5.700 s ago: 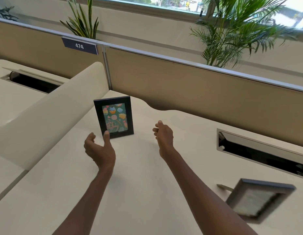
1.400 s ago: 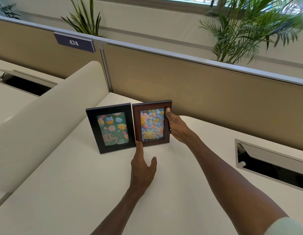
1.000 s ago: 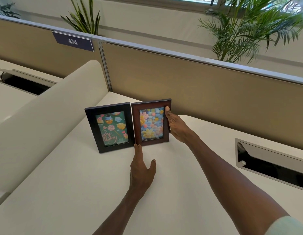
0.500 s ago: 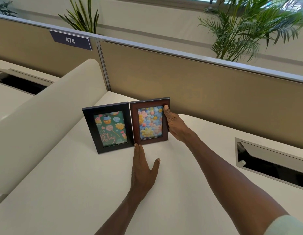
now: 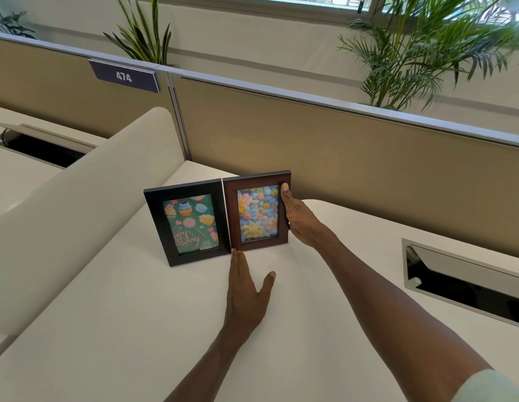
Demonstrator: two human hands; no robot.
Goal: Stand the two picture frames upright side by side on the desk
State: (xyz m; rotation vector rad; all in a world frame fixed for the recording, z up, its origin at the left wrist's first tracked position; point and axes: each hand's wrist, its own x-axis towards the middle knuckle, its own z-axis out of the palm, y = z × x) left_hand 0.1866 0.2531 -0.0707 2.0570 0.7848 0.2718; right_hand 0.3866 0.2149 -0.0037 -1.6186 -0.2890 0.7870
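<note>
Two picture frames stand upright and touching on the cream desk [image 5: 136,329]. The black frame [image 5: 156,221] with a green birthday picture is on the left; the brown frame [image 5: 230,216] with a flower picture is on the right. My right hand [image 5: 298,219] grips the brown frame's right edge, thumb on its front. My left hand [image 5: 246,291] lies flat on the desk in front of the frames, fingers straight, fingertips touching the bottom where the two frames meet.
A tan partition [image 5: 339,158] with a "474" sign [image 5: 124,76] runs behind the frames. A cream curved divider [image 5: 78,204] rises on the left. An open cable slot [image 5: 467,282] is cut into the desk at right. Plants [image 5: 426,47] stand behind the partition.
Earlier only the black frame stood and the brown one lay at the right. Over the last second both hands and frames stay nearly still; only the view shifts slightly.
</note>
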